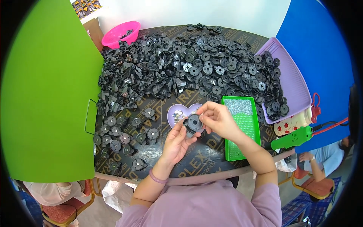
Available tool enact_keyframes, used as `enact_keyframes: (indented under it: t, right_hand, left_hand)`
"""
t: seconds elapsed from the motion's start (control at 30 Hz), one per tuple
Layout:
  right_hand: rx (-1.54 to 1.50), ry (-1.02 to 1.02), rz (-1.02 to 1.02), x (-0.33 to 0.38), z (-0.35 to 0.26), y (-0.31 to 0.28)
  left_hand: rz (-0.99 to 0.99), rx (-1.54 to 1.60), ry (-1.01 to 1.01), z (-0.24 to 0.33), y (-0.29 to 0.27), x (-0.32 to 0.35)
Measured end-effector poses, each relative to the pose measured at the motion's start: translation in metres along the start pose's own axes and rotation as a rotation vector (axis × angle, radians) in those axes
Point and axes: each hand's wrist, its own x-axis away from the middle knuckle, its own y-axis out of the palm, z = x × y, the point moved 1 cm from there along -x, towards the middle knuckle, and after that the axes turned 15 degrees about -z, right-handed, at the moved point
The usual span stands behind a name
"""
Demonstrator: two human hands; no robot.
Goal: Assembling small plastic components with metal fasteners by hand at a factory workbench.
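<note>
Over the table, both my hands hold one round black plastic part (194, 122) with a hole in its middle. My left hand (177, 143) closes around its lower left side. With thumb and fingers, my right hand (218, 119) grips its upper right edge. Just behind the part lies a purple heart-shaped dish (171, 112) with small metal pieces in it, partly hidden by my hands. Beside my right forearm stands a green tray (226, 151) whose far end holds many tiny silver pieces. To the left, several assembled round black parts (124, 138) are spread over the dark tabletop.
A large heap of angular black pieces (132, 72) and black discs (227, 72) covers the back. A pink basket (109, 39) stands far left, a lilac basket (293, 83) right. Nearby are a patterned bottle (291, 125) and green power screwdriver (293, 138). Green (45, 94) and blue panels (325, 68) flank the table.
</note>
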Motion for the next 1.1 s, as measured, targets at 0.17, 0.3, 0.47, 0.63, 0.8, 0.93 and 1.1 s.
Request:
enact_keyframes:
  t: [0.17,0.3,0.47,0.63,0.8,0.93,1.1]
  right_hand:
    - [0.545,-0.122,0.204,0.002,0.005,0.021]
    - [0.642,-0.155,0.229,-0.001,0.009,0.022]
    - [0.732,-0.189,0.275,0.001,0.009,0.026]
    - [0.676,-0.157,0.274,0.001,0.006,0.030]
    - [0.613,-0.181,0.243,0.001,0.008,0.025]
    - [0.649,-0.162,0.242,0.001,0.010,0.026]
    - [0.740,-0.163,0.259,-0.001,0.015,0.031]
  left_hand:
    - [-0.044,-0.048,-0.007,-0.002,0.000,0.001]
    - [-0.003,-0.075,0.009,-0.005,0.002,0.002]
    - [0.015,-0.103,0.009,-0.004,0.004,0.002]
    - [0.059,-0.130,0.040,-0.004,0.007,0.001]
    - [0.046,-0.147,0.036,-0.002,0.007,0.002]
    - [0.044,-0.135,0.027,-0.003,0.007,0.002]
    - [0.057,-0.134,0.045,-0.005,0.007,0.001]
